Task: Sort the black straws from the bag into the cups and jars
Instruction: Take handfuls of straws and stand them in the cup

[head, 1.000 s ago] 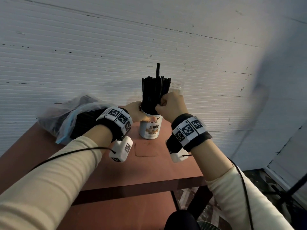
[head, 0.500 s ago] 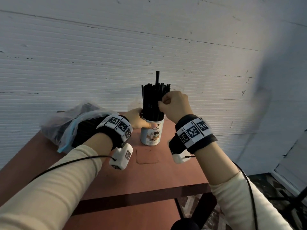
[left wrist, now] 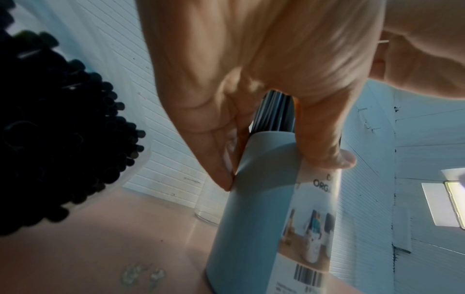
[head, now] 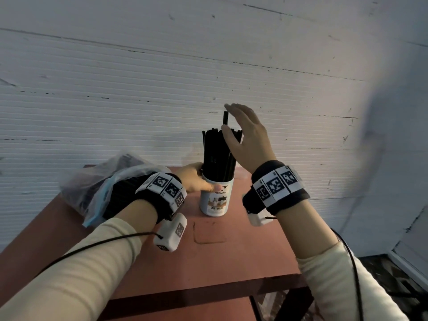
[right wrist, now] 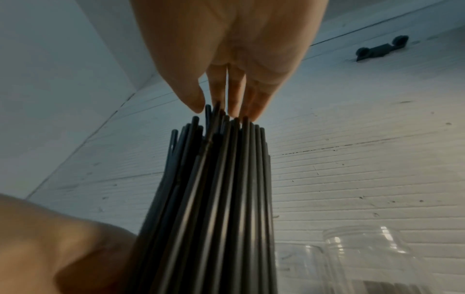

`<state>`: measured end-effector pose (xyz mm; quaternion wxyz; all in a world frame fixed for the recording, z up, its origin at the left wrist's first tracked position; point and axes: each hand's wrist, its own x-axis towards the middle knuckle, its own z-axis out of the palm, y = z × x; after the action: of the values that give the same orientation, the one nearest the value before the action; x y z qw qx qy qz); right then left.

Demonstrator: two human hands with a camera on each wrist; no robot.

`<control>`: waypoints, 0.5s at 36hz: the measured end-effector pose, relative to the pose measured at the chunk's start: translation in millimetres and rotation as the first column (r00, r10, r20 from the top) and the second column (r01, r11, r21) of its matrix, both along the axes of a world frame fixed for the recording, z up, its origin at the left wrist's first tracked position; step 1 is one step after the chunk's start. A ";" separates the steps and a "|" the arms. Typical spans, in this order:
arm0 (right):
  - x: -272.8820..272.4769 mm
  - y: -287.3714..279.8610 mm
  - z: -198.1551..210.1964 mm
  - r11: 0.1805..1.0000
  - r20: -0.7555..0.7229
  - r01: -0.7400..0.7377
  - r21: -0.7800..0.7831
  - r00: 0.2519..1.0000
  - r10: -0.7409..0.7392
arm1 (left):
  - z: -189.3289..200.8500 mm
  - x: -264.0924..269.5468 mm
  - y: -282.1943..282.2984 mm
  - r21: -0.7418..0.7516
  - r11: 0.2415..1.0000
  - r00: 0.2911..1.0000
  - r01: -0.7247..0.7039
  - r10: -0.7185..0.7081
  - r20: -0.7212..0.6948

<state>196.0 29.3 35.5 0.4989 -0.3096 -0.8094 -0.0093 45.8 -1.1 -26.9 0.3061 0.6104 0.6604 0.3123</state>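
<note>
Straws (head: 218, 154) matte black, upright | cup (head: 214, 200) smooth cylinder, left hand (head: 194, 179) gripping

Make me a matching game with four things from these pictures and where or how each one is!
Things:
1. white cup
2. plastic bag
3. right hand
4. clear jar

States:
A. lies on the table's left side, with black straws inside
B. open, fingers straight, raised at the straw tops
C. stands upright, packed with black straws, gripped by the left hand
D. see-through, standing behind the cup by the wall

Pairs: 1-C, 2-A, 3-B, 4-D
</note>
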 end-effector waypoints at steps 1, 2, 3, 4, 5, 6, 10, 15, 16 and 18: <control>-2.1 2.0 0.6 1.000 0.004 -0.005 0.009 1.000 0.005 | -0.9 -1.0 0.4 -0.004 1.000 1.000 0.006 -0.006 0.011; -3.8 3.5 0.9 1.000 -0.004 -0.010 0.015 1.000 0.010 | -1.7 -2.0 1.1 -0.009 1.000 1.000 0.012 -0.012 0.022; -5.3 4.6 0.8 1.000 -0.022 -0.014 0.023 1.000 0.015 | -2.4 -3.0 1.4 -0.011 1.000 0.999 0.018 -0.018 0.026; -6.4 5.6 0.8 0.999 -0.042 -0.020 0.037 0.999 0.021 | -3.5 -3.8 2.2 -0.010 1.000 0.999 0.025 -0.024 0.029; -6.9 6.4 0.7 0.998 -0.060 -0.025 0.052 0.998 0.028 | -4.3 -4.3 2.5 -0.007 1.000 0.999 0.028 -0.028 0.031; -7.0 6.7 0.9 0.997 -0.071 -0.029 0.066 0.997 0.033 | -5.6 -5.0 3.6 0.000 1.000 0.999 0.029 -0.029 0.032; -6.7 6.0 0.1 0.996 -0.088 -0.033 0.083 0.995 0.040 | -7.6 -6.0 4.7 0.010 1.000 0.999 0.029 -0.029 0.020; -7.4 4.8 -14.1 0.998 -0.071 -0.013 0.058 0.997 0.017 | -9.4 -6.0 4.6 0.037 0.998 0.999 0.041 -0.042 0.024; -7.5 4.6 -16.2 0.999 -0.079 -0.013 0.045 0.997 0.017 | -9.8 -6.5 5.3 0.045 0.998 0.999 0.039 -0.040 0.028; -7.6 3.8 -19.4 0.999 -0.095 -0.018 0.035 0.995 0.021 | -10.0 -6.9 5.4 0.049 0.998 0.999 0.039 -0.041 0.034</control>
<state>188.4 33.2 16.1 0.5421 -0.2933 -0.7875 -0.0036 38.9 4.3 -36.9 0.3090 0.6251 0.6350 0.3324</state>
